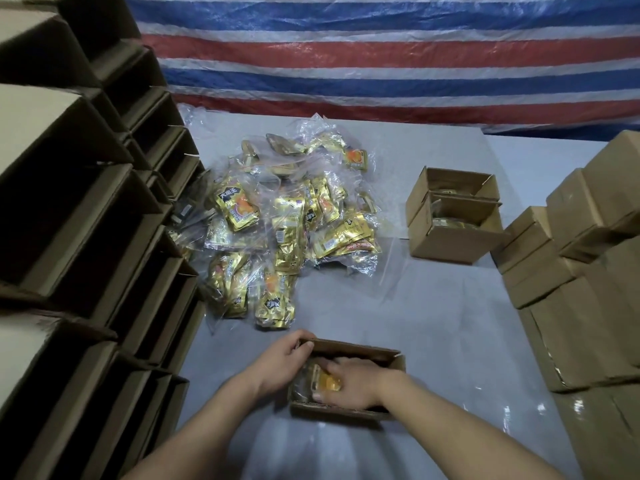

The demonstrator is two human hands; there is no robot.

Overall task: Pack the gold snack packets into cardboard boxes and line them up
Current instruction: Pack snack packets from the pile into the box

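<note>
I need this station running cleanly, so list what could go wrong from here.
1. The right hand presses a gold packet into the open box; only the left hand at the box's corner steadies it, so it could slide or tip.
2. The packet pile lies in loose clear bags and could slide apart.
3. The stacked boxes on the left stand close to the pile; reaching there might knock them.

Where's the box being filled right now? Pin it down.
In the head view, the open cardboard box sits low centre on the grey table, just below the packet pile, left hand gripping its edge, right hand inside.
</note>
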